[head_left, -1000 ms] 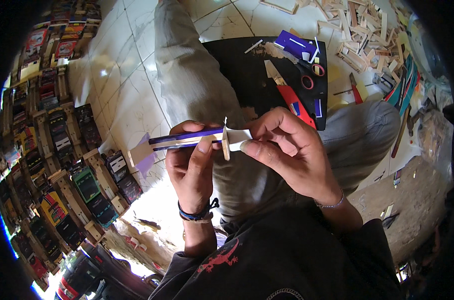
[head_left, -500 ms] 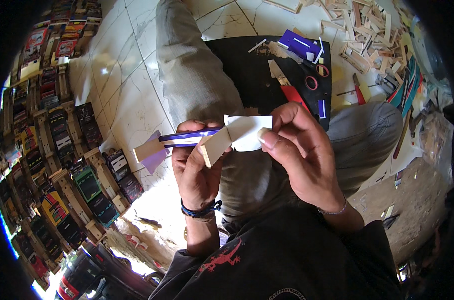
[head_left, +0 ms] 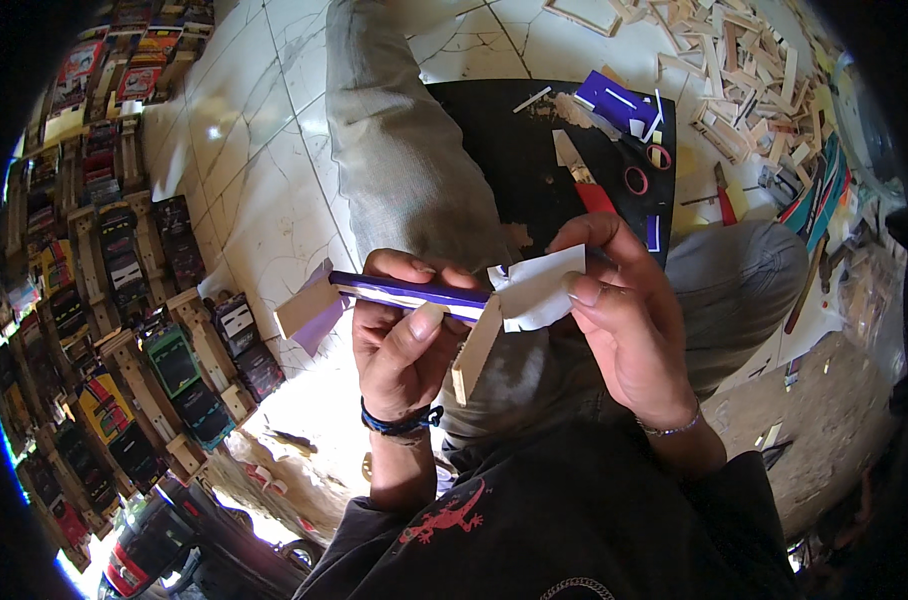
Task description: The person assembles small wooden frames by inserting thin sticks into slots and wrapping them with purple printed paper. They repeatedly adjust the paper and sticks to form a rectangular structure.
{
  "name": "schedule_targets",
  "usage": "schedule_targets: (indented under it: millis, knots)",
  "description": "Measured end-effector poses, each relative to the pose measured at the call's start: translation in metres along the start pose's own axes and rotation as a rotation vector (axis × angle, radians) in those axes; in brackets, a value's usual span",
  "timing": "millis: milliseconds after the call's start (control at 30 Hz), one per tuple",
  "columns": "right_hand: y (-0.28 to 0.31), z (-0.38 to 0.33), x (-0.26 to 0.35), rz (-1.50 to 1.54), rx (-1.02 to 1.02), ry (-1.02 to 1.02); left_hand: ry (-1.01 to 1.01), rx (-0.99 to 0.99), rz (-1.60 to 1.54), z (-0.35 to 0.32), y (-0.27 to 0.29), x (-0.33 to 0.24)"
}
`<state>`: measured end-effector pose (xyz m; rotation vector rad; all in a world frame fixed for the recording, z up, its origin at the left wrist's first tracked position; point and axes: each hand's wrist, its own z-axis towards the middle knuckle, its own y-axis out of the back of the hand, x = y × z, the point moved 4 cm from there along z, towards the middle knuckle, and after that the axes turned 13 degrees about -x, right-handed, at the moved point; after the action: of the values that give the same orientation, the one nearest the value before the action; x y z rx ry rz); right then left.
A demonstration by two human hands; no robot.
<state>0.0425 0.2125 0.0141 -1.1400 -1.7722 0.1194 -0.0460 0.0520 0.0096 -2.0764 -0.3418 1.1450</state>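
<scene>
Crosswise, the purple-edged frame (head_left: 414, 290) bridges both hands (head_left: 399, 360) (head_left: 639, 345)

A black shirt (head_left: 614, 500) fills the near end of my remote feed, a red lizard (head_left: 448, 517) printed on its front. To the lizard's right curves a silvery chain-like loop (head_left: 578, 581); whether worn or printed, I cannot tell. Beyond the lizard, dark blue cords (head_left: 396, 426) circle the wrist of the bare left hand (head_left: 399, 365). Farther to its right, a thin pale bracelet (head_left: 672, 430) rings that of the bare right hand (head_left: 634, 345). Faded, creased grey trousers (head_left: 404, 150) stretch out past the lizard.
</scene>
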Motion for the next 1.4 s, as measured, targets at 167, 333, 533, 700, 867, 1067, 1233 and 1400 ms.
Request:
schedule_targets:
  millis: [167,333,533,700,867,1067,1233,1400]
  knots:
    - [0.003,-0.006,0.0,-0.09,0.01,-0.01,0.019,0.044,0.011,0.001,0.002,-0.003]
    - [0.009,-0.009,-0.003,-0.106,0.078,0.004,0.019,0.046,0.018,0.002,0.001,-0.004]
    - [0.02,-0.007,-0.004,-0.067,0.13,-0.036,-0.024,-0.006,0.1,0.008,-0.003,-0.008]
    - [0.025,0.009,0.027,-0.471,-0.003,0.426,0.137,0.128,0.349,0.007,-0.009,-0.01]
    - [0.004,0.019,0.062,-0.811,0.187,0.673,0.381,0.338,0.34,-0.003,-0.021,0.003]
    - [-0.031,0.011,0.073,-0.854,0.511,0.84,0.559,0.456,0.496,-0.021,-0.025,0.006]
    - [-0.028,0.009,0.081,-1.053,0.428,0.8,0.529,0.435,0.648,-0.019,-0.02,0.004]
    - [-0.018,0.006,0.08,-1.101,0.176,0.732,0.339,0.41,0.632,-0.005,-0.028,0.001]
